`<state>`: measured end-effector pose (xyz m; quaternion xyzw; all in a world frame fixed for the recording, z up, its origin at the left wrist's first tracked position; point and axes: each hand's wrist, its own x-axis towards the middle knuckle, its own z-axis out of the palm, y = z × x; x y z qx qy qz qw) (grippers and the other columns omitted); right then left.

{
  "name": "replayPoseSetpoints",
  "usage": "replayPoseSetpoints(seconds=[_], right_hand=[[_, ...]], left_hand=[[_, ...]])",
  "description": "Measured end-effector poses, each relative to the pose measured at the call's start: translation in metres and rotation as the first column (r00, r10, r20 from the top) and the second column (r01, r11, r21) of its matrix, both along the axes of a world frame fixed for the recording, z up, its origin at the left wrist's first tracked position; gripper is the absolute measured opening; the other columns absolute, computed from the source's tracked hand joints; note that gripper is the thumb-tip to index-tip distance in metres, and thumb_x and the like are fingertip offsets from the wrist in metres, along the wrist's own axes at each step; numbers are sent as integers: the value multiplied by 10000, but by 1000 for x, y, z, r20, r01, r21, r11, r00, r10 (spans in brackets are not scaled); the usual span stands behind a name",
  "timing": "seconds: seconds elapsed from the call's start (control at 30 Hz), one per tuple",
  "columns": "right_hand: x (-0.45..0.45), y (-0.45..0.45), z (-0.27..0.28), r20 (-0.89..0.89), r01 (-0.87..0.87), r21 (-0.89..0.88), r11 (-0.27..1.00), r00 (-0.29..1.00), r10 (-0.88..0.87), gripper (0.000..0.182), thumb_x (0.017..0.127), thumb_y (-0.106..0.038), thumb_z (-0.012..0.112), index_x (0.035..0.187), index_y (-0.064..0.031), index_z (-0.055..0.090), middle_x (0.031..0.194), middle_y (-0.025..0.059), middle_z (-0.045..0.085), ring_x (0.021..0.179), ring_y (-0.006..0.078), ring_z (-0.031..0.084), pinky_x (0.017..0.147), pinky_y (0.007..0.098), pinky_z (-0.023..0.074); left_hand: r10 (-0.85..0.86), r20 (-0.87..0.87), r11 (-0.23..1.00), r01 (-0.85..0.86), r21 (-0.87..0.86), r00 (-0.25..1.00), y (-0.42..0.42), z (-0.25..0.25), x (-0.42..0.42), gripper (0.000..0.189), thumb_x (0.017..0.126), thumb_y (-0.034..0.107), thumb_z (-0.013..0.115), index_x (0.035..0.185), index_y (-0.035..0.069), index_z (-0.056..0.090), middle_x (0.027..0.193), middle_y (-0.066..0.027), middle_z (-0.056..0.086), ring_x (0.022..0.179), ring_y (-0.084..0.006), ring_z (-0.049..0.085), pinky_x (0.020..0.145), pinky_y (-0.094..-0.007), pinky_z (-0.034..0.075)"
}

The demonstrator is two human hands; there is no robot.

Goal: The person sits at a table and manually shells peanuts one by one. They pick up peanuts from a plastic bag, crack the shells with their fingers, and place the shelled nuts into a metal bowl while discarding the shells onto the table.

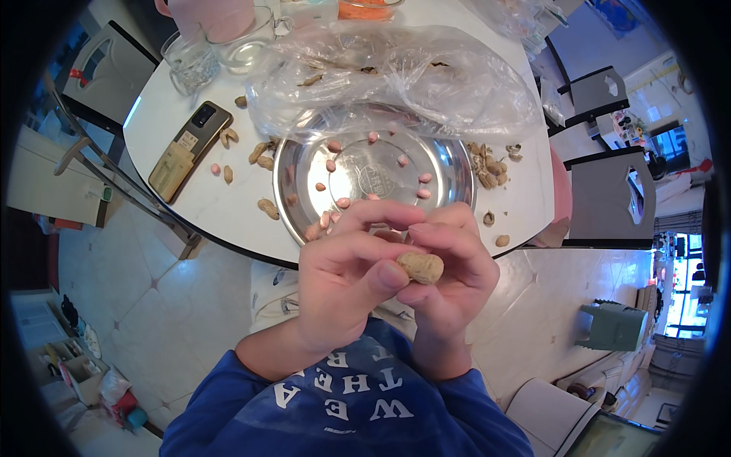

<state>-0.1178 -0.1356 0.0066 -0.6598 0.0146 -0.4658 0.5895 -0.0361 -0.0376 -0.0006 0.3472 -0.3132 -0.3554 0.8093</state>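
Note:
Between my two hands is an unshelled peanut, lying on its side. The thumb and fingers of my left hand pinch its left end. On the other side, the fingers of my right hand curl around it, with the thumb below. Both hands are raised over the near rim of a round steel basin. Inside the basin lie scattered shelled pink peanut kernels. A crumpled clear plastic bag with some peanuts inside overlaps the basin's far rim.
Broken peanut shells are heaped right of the basin. Whole peanuts and a smartphone lie to the left on the white table. Glass mugs and a pink pitcher stand at the far left. Chairs flank the table.

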Motion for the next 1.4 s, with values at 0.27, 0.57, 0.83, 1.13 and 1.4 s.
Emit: replayPoseSetpoints(seconds=[0.27, 0.57, 0.83, 1.13, 1.4], right_hand=[[-3, 0, -1, 24, 4, -2, 1000, 1000, -4, 428, 728, -200, 821, 1050, 37, 667, 942, 119, 597, 763, 153, 602, 646, 238, 484], [-17, 11, 13, -38, -67, 289, 955, 996, 81, 556, 918, -479, 580, 1049, 61, 606, 938, 118, 543, 714, 147, 572, 631, 252, 477], [-17, 8, 15, -94, -64, 283, 957, 991, 95, 373, 922, -292, 630, 1000, 72, 599, 907, 116, 577, 705, 130, 587, 627, 228, 481], [-15, -1, 15, -186, -355, 383, 853, 875, 447, 223, 809, -100, 737, 940, 68, 670, 880, 145, 682, 778, 163, 668, 700, 251, 532], [-7, -6, 9, -183, -379, 130, 916, 899, 398, 220, 817, -104, 717, 953, 63, 671, 895, 151, 680, 787, 176, 650, 690, 265, 504]], left_hand=[[30, 3, 999, -30, -18, 1000, 0, 1, -3, 343, 915, 344, 637, 907, 2, 663, 1253, -146, 490, 1048, -212, 554, 905, -343, 454], [55, -3, 992, -55, -110, 998, 2, -3, 1, 246, 935, 162, 613, 1043, -59, 628, 1223, -174, 486, 984, -194, 566, 860, -322, 472], [94, 139, 993, -84, -77, 986, 3, -2, 7, 266, 895, 188, 659, 988, -60, 640, 1162, -173, 528, 946, -198, 580, 889, -354, 458], [211, 629, 977, -184, -109, 748, 8, 7, 42, 271, 804, 265, 728, 872, 6, 681, 959, -123, 616, 896, -238, 564, 818, -351, 448], [126, 698, 992, -85, -93, 705, 15, 16, 59, 269, 777, 272, 754, 859, 16, 746, 878, -98, 687, 824, -208, 586, 741, -311, 458]])
